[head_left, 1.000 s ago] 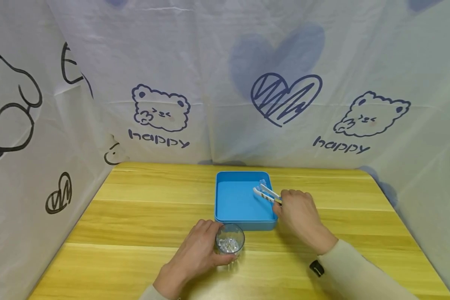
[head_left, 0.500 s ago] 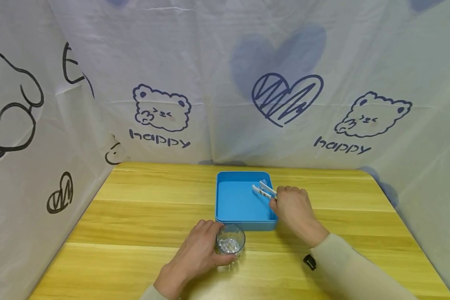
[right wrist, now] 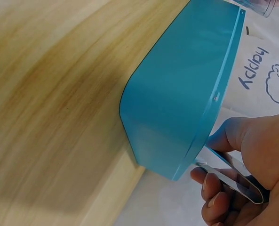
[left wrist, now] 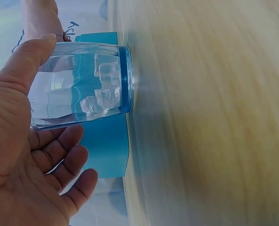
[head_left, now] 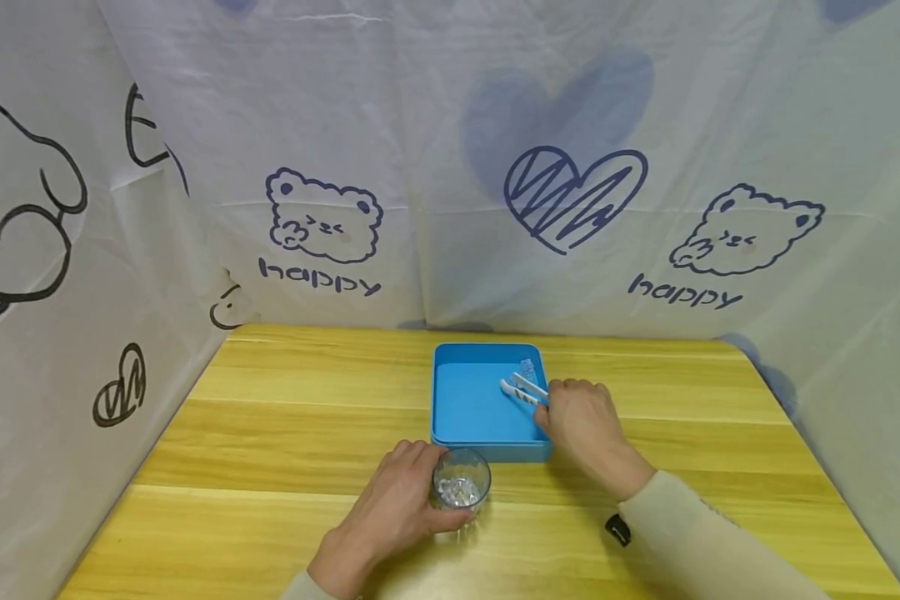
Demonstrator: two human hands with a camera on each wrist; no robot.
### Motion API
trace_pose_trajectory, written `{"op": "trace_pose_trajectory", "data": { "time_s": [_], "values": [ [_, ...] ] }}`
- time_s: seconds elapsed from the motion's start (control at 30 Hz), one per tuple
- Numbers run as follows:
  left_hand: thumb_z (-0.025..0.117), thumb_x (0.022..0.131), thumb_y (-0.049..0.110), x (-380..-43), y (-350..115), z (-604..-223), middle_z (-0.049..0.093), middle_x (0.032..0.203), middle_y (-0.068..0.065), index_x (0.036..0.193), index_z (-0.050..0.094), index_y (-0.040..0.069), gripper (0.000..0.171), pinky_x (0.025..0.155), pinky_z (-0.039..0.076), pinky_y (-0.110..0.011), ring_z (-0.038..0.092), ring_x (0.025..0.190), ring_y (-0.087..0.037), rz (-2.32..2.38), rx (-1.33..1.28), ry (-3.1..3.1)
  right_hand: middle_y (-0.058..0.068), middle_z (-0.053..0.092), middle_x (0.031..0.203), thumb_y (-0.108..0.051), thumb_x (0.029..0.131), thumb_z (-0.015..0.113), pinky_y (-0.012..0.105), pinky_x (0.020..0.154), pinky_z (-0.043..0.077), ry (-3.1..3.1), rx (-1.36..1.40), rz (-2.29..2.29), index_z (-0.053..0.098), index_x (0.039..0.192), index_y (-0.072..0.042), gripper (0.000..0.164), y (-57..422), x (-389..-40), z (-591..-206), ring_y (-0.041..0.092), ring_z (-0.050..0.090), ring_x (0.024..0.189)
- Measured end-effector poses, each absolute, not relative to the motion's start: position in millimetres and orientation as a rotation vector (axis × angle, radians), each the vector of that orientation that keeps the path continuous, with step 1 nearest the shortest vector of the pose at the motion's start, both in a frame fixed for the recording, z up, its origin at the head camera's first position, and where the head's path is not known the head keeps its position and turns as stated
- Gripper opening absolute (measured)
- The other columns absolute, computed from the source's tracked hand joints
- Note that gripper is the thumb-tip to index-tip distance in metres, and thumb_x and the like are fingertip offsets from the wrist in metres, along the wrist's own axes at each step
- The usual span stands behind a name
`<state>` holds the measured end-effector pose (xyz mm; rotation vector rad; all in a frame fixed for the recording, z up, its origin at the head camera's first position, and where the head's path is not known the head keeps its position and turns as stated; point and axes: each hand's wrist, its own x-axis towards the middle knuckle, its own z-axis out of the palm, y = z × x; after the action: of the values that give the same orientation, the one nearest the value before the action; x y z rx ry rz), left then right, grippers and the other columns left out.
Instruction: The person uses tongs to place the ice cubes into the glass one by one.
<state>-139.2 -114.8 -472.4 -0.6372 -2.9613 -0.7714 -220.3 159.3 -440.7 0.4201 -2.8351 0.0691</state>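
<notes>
My left hand point(head_left: 393, 504) holds a clear drinking glass point(head_left: 461, 479) at its rim, thumb on the near side, in front of the box. Several clear ice-like cubes point(left wrist: 104, 92) lie at the bottom of the glass in the left wrist view. My right hand point(head_left: 585, 425) grips small tongs point(head_left: 525, 390) with white tips, reaching over the right wall of a blue square box point(head_left: 468, 450). Inside that box, clear cubes point(head_left: 528, 367) sit near the back right corner, just beyond the tong tips. The right wrist view shows the tongs' metal bend between thumb and fingers; their tips are hidden behind the box wall.
A wood-grain table point(head_left: 285, 450) carries the box and the glass. White cloth point(head_left: 435, 167) printed with bears and hearts hangs behind the table and at both sides. A small black object point(head_left: 618, 530) shows beside the right sleeve.
My right hand and the tongs have shifted a little left, the tips away from the back right corner, where the cubes now show more plainly. The left hand and glass have stayed put.
</notes>
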Motion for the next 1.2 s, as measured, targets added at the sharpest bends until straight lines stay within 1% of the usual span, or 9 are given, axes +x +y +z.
{"op": "trace_pose_trajectory", "data": {
  "time_s": [0.2, 0.37, 0.5, 0.7, 0.97, 1.2],
  "values": [
    [0.088, 0.075, 0.062, -139, -115, -473, 0.066, 0.116, 0.000, 0.132, 0.063, 0.009, 0.081, 0.100, 0.050, -0.043, 0.054, 0.107, -0.017, -0.758, -0.640, -2.952, 0.003, 0.047, 0.063, -0.020, 0.092, 0.073, 0.035, 0.056, 0.037, -2.849, 0.400, 0.089, 0.054, 0.071, -0.007, 0.031, 159, -220, -442, 0.022, 0.045, 0.059],
    [0.088, 0.075, 0.063, -139, -115, -474, 0.066, 0.115, 0.000, 0.131, 0.064, 0.010, 0.081, 0.100, 0.050, -0.043, 0.055, 0.107, -0.017, -0.744, -0.641, -2.943, 0.004, 0.050, 0.064, -0.019, 0.092, 0.073, 0.035, 0.056, 0.039, -2.837, 0.404, 0.066, 0.060, 0.075, -0.004, 0.027, 160, -220, -444, 0.023, 0.047, 0.059],
    [0.088, 0.075, 0.063, -139, -115, -474, 0.066, 0.115, 0.000, 0.131, 0.064, 0.009, 0.081, 0.100, 0.050, -0.044, 0.055, 0.107, -0.018, -0.741, -0.644, -2.942, 0.006, 0.051, 0.065, -0.018, 0.092, 0.074, 0.035, 0.056, 0.040, -2.831, 0.411, 0.058, 0.061, 0.077, -0.002, 0.026, 160, -220, -445, 0.023, 0.048, 0.060],
    [0.088, 0.075, 0.063, -139, -115, -473, 0.066, 0.116, 0.000, 0.132, 0.064, 0.009, 0.082, 0.101, 0.050, -0.044, 0.055, 0.108, -0.018, -0.738, -0.646, -2.943, 0.004, 0.049, 0.064, -0.020, 0.092, 0.075, 0.035, 0.056, 0.039, -2.808, 0.429, 0.065, 0.058, 0.075, -0.005, 0.028, 162, -218, -446, 0.022, 0.047, 0.059],
    [0.087, 0.075, 0.064, -138, -115, -474, 0.067, 0.117, 0.000, 0.133, 0.064, 0.009, 0.083, 0.102, 0.050, -0.045, 0.056, 0.109, -0.018, -0.723, -0.645, -2.949, 0.002, 0.045, 0.062, -0.016, 0.091, 0.073, 0.035, 0.057, 0.039, -2.776, 0.451, 0.104, 0.052, 0.070, -0.009, 0.030, 168, -212, -443, 0.021, 0.043, 0.059],
    [0.088, 0.075, 0.064, -138, -115, -474, 0.067, 0.116, 0.000, 0.132, 0.064, 0.009, 0.083, 0.101, 0.051, -0.045, 0.056, 0.109, -0.018, -0.720, -0.647, -2.946, 0.001, 0.040, 0.060, -0.011, 0.087, 0.074, 0.031, 0.054, 0.034, -2.700, 0.522, 0.165, 0.049, 0.068, -0.011, 0.032, 171, -203, -441, 0.019, 0.039, 0.056]
  ]
}}
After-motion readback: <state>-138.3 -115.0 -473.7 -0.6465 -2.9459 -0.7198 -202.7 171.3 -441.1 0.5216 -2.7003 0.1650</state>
